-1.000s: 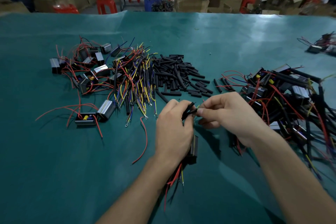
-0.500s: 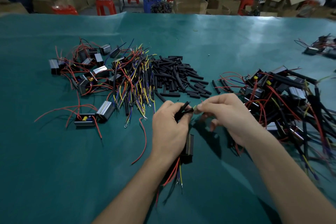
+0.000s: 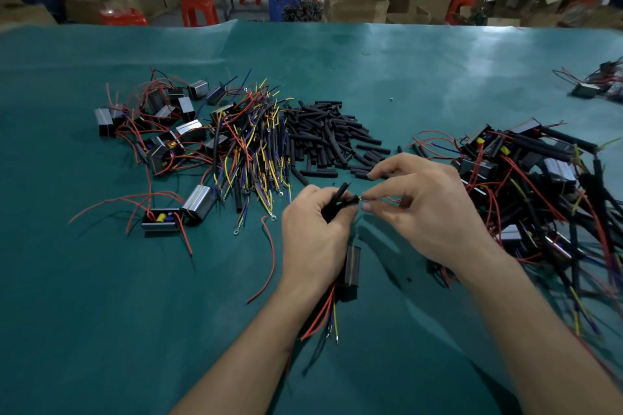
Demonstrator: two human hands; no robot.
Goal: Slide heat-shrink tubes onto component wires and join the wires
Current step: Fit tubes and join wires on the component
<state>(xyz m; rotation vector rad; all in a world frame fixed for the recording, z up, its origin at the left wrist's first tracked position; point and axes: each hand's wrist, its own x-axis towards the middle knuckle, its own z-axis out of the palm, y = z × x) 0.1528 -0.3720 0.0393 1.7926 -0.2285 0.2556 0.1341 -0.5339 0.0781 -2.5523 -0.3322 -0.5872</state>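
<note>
Left hand point(image 3: 315, 239), fingers curled about two black heat-shrink tubes point(image 3: 340, 200), holds them above the tabletop point(image 3: 101, 313), just nearer the viewer than the loose tube pile point(image 3: 328, 141). The tubes' long axis rises to the right, open ends toward the right hand point(image 3: 426, 212). Its fingers pinch a thin wire end point(image 3: 361, 198) touching the tube mouth; this hand is judged nearer for threading.

Dim overall, cool cast; light from overhead, w/ a pale sheen on the teal table cover point(image 3: 421, 71) in the upper right of the frame. Soft shadows fall below and beside the forearms, lower centre. Wide-angle bend: far table edge bows, corners stretch; bkgd along the top is soft, and the wire pile point(image 3: 553, 199) at right edge smears.
</note>
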